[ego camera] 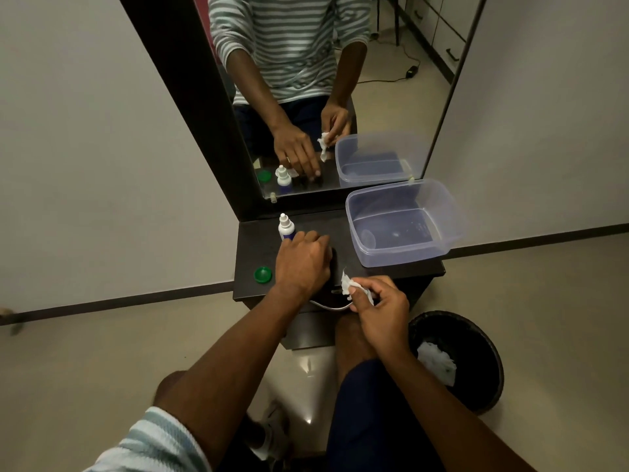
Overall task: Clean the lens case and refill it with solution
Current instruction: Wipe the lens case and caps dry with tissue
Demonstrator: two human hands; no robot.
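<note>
My left hand [303, 258] lies fingers-down on the dark shelf [252, 291], apparently covering the lens case; I can't see the case, nor tell whether I'm pinching it. My right hand [381, 311] pinches a crumpled tissue [350, 287] just right of that hand. The green cap [262, 275] sits to its left, the bottle [285, 228] just beyond its knuckles. I should steady the case and wipe each well dry before refilling.

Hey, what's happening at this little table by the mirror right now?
A person sits at a small dark table. Their right hand pinches a crumpled white tissue, while the left hand rests on the tabletop beside a small solution bottle. A green cap lies loose, a clear plastic tub stands nearby, and used tissue lies in the bin.
</note>
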